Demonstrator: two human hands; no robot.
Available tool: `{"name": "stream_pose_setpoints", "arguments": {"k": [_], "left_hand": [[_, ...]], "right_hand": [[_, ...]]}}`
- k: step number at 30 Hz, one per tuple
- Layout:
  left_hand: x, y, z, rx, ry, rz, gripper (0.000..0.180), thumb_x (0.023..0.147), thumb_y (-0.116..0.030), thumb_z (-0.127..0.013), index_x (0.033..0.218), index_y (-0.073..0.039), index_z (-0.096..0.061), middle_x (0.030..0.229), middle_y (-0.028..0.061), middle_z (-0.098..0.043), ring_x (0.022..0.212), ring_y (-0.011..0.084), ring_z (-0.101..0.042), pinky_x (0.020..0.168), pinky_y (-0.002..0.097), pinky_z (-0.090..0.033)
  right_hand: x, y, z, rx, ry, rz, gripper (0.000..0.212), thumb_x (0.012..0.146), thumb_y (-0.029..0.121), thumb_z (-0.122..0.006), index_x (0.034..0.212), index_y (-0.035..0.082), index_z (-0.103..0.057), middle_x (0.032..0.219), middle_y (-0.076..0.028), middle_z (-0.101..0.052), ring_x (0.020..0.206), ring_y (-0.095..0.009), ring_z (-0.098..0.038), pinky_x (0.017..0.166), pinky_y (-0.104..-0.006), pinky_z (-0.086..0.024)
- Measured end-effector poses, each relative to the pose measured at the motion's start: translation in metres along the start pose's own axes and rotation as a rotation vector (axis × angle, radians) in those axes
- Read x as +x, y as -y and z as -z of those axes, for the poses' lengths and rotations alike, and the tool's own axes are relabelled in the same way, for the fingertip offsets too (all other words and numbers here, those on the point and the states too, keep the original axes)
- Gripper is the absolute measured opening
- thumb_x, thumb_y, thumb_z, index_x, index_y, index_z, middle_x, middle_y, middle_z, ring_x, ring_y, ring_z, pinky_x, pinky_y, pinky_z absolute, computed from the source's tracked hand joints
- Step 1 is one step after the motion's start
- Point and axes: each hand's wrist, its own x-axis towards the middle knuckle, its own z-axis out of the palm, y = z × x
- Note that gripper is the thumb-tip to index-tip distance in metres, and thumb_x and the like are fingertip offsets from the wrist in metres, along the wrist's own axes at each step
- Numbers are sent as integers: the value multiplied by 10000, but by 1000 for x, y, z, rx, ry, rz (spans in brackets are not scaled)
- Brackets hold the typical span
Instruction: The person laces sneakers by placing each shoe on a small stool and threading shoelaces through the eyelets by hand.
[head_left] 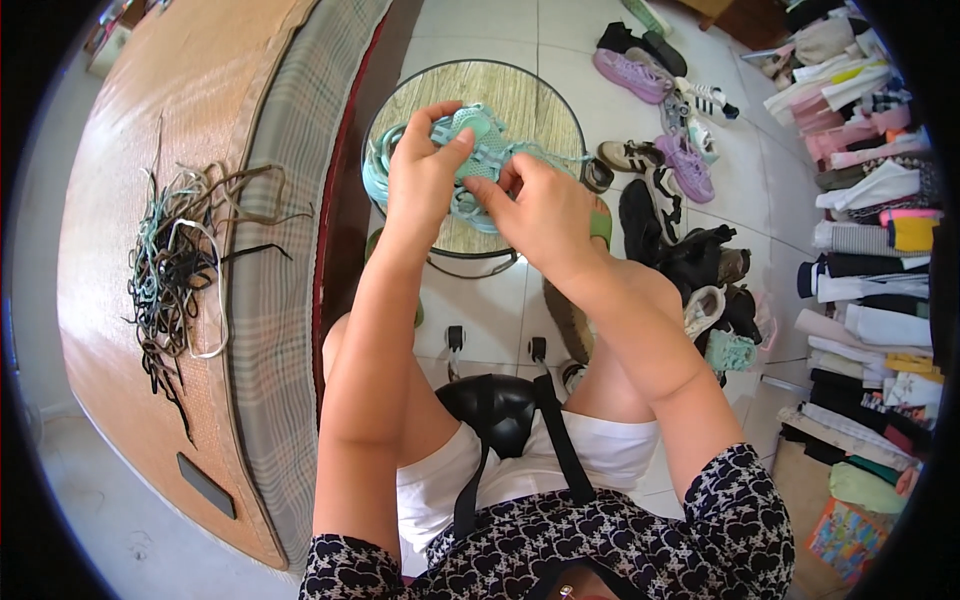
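Note:
A mint-green sneaker [485,120] is held over a small round wood-topped table [535,95]. My left hand [428,165] is closed around its upper, the thumb lying over the tongue. More mint-green shoe shows to the left of that hand; I cannot tell whether it is a second shoe. My right hand [540,205] has its thumb and fingers bent together at the shoe's lacing, and what they pinch is too small and covered to make out. A loose mint-green shoelace [560,155] trails right from the shoe across the tabletop.
A tangled heap of shoelaces [180,270] and a dark flat phone-like slab [206,485] lie on a woven mat [110,200] at the left. Several shoes [687,168] are spread on the tiled floor at right, beside stacks of folded clothes [865,237].

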Motion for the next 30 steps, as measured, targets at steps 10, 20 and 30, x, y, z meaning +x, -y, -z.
{"name": "stream_pose_setpoints", "arguments": {"k": [10, 20, 30], "left_hand": [[4, 4, 4, -111, 41, 15, 376, 913, -63, -641, 1275, 8, -565, 829, 11, -591, 719, 73, -498, 645, 231, -406], [3, 5, -1, -152, 48, -8, 380, 917, -66, -642, 1279, 11, -557, 885, 46, -629, 785, 92, -549, 703, 249, -448], [2, 3, 3, -115, 84, 14, 386, 929, -74, -633, 1294, 14, -544, 935, 59, -640, 801, 95, -565, 703, 232, -451]], "right_hand": [[-24, 23, 34, 577, 1065, 720, 71, 792, 116, -682, 759, 57, -662, 714, -63, -602, 625, -214, -593, 567, -330, -461], [11, -13, 26, 358, 336, -121, 406, 885, 401, -706, 722, 30, -676, 591, -81, -624, 505, -227, -583, 520, -382, -452], [-2, -1, 13, 106, 236, 188, 232, 814, 249, -705, 722, 39, -666, 674, -117, -679, 600, -314, -659, 560, -408, -509]]}}
